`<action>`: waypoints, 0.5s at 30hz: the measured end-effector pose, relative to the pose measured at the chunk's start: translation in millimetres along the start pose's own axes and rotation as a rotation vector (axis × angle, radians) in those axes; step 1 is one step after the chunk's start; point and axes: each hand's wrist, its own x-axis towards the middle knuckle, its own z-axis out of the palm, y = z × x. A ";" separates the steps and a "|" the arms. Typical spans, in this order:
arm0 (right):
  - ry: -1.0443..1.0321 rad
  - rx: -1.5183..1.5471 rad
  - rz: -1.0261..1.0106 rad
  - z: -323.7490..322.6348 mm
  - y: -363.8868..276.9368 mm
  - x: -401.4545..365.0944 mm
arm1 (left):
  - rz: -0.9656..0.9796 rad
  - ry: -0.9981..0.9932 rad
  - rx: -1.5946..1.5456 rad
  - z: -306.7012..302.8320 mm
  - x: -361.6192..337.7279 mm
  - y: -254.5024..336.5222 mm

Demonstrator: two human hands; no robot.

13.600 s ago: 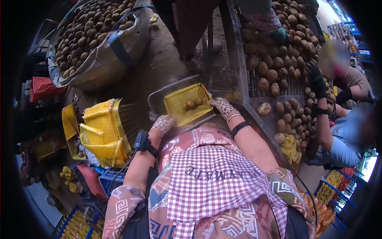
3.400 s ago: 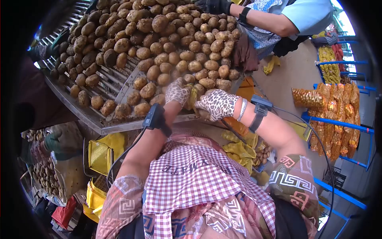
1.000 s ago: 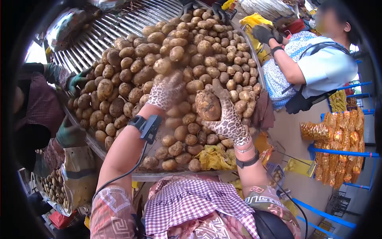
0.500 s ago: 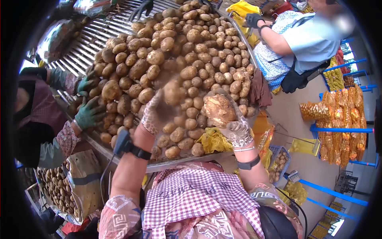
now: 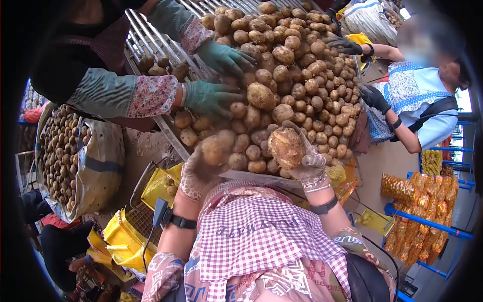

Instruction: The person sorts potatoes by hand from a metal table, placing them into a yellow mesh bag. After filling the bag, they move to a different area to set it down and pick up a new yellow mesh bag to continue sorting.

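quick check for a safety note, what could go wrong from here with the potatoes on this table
1. The left hand, holding a potato, is close to a co-worker's green-gloved hand, so the two might bump.
2. The large potato fills the right hand and could slip if the grip loosens.
3. Heaped potatoes reach close to the table's metal rim; a nudge might roll one off.

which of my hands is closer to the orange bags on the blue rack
Right. Your right hand, holding a potato, is left of the bags with floor between; your left hand, holding another potato, is farther left.
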 end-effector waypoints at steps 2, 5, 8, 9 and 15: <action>-0.035 0.076 0.050 -3.3 0.7 -1.8 | -0.005 -0.014 -0.074 -3.4 -12.2 -3.2; -0.116 0.153 0.028 6.5 7.5 -9.5 | 0.032 0.157 0.005 -5.1 -22.4 -10.5; -0.090 0.236 -0.055 -10.9 11.8 -38.0 | -0.058 0.165 0.059 -6.2 -8.8 -17.1; -0.048 0.310 -0.061 -16.6 13.3 -55.0 | -0.086 0.194 0.094 -6.5 -5.1 -20.3; 0.331 0.300 -0.520 -33.9 27.8 -165.6 | -0.381 0.259 0.180 -28.7 21.2 -17.5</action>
